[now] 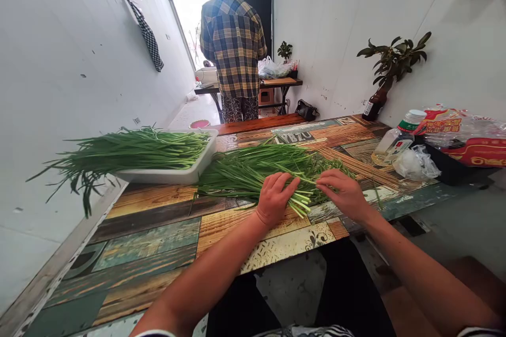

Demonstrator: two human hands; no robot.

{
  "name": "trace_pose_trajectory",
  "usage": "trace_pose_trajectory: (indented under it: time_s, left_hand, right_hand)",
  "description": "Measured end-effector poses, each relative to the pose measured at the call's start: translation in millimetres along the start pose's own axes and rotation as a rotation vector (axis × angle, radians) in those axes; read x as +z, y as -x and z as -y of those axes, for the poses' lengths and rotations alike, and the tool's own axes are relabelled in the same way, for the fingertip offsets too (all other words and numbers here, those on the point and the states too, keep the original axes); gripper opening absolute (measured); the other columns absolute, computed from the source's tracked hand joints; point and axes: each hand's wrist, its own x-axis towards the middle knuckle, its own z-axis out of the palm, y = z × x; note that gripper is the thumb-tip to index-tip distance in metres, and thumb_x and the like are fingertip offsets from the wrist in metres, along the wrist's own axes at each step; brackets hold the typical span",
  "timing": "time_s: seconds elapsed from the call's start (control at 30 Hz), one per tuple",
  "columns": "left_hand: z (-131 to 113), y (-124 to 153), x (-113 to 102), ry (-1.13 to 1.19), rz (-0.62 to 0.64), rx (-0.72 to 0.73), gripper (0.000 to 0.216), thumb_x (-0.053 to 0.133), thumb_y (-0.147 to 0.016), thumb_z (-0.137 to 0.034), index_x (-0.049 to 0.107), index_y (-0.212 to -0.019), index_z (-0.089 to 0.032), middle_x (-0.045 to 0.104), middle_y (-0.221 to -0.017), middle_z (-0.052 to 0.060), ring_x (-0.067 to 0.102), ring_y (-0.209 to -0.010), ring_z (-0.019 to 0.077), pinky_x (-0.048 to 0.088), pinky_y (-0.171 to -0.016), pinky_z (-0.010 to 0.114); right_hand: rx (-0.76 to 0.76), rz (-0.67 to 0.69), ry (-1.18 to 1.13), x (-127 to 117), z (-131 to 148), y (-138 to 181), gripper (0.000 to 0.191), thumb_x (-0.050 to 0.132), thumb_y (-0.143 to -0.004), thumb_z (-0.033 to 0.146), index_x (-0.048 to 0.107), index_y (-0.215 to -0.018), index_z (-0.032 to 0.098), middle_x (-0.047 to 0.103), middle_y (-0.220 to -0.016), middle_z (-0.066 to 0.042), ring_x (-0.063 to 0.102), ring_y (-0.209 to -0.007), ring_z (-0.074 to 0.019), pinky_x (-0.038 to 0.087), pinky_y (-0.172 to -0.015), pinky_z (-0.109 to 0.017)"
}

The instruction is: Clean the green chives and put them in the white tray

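Observation:
My left hand [275, 197] is closed round a small bunch of garlic chives [301, 203], whose pale cut ends stick out to the right. Thumb and fingers of my right hand [340, 191] pinch at the tip of a chive stalk from that bunch. Under and behind both hands spreads a loose heap of chives [245, 166] on the table. Trimmed bits [336, 160] lie just beyond my right hand. To the left, a white tray [185, 175] holds a thick pile of chives [138, 150] whose leaves hang over its far-left side.
The wood-patterned table [158, 242] carries thin wooden skewers [359, 168], a plastic bottle [399, 137], a crumpled plastic bag [417, 163] and red-printed packages [466, 134] on the right. A brown bottle with a leafy sprig [377, 102] stands by the wall. A person in a plaid shirt [235, 42] stands at a further table.

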Motion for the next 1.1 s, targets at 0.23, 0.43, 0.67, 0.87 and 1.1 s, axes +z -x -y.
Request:
trace_pose_trajectory:
  time_s: [0.23,0.43,0.67,0.87,1.1]
  left_hand:
    - [0.6,0.3,1.4,-0.024,0.068,-0.010,0.029,0.040,-0.094,-0.029,0.063,-0.112,-0.023,0.061,-0.103,0.008,0.053,-0.097,0.0206,0.043,-0.084,0.035]
    - [-0.2,-1.2,0.4,-0.027,0.117,0.021,0.030,0.037,-0.095,-0.027,0.064,-0.103,-0.019,0.062,-0.098,0.009,0.051,-0.080,0.0174,0.041,-0.072,0.031]
    - [-1.2,-2.8,-2.2,-0.030,0.040,0.047,0.024,0.045,-0.091,-0.028,0.064,-0.100,-0.017,0.062,-0.097,0.009,0.050,-0.077,0.0180,0.042,-0.070,0.030]
    - [1.7,-1.1,-0.5,-0.044,0.023,0.053,0.022,0.046,-0.089,-0.021,0.065,-0.099,-0.017,0.061,-0.100,0.010,0.051,-0.078,0.0183,0.044,-0.071,0.031]
    - [2.5,2.5,5.4,-0.032,0.069,0.060,0.021,0.048,-0.090,-0.025,0.064,-0.101,-0.017,0.060,-0.107,0.011,0.052,-0.084,0.0200,0.045,-0.074,0.033]
  right_hand:
    - [0.083,0.050,-0.141,6.6,-2.6,4.5,0.014,0.057,-0.087,0.031,0.067,-0.083,0.021,0.064,-0.088,-0.006,0.060,-0.085,-0.0180,0.050,-0.078,-0.032]
    - [-0.041,0.021,0.075,14.9,8.3,-2.1,0.017,0.055,-0.086,0.030,0.067,-0.096,0.021,0.065,-0.091,-0.009,0.060,-0.085,-0.0207,0.050,-0.076,-0.035]
    - [0.217,-0.105,-0.135,34.2,-5.8,4.5,0.018,0.057,-0.086,0.034,0.067,-0.082,0.019,0.066,-0.081,-0.005,0.059,-0.075,-0.0171,0.048,-0.068,-0.031]
    - [0.516,-0.122,-0.400,-13.9,-43.2,-4.5,0.043,0.039,-0.090,0.053,0.064,-0.077,0.020,0.060,-0.068,-0.003,0.056,-0.061,-0.0147,0.046,-0.059,-0.029]
    - [0.467,-0.002,-0.142,-11.1,-12.7,-28.4,0.037,0.060,-0.075,0.054,0.061,-0.060,0.019,0.057,-0.058,-0.003,0.053,-0.058,-0.0162,0.038,-0.053,-0.027]
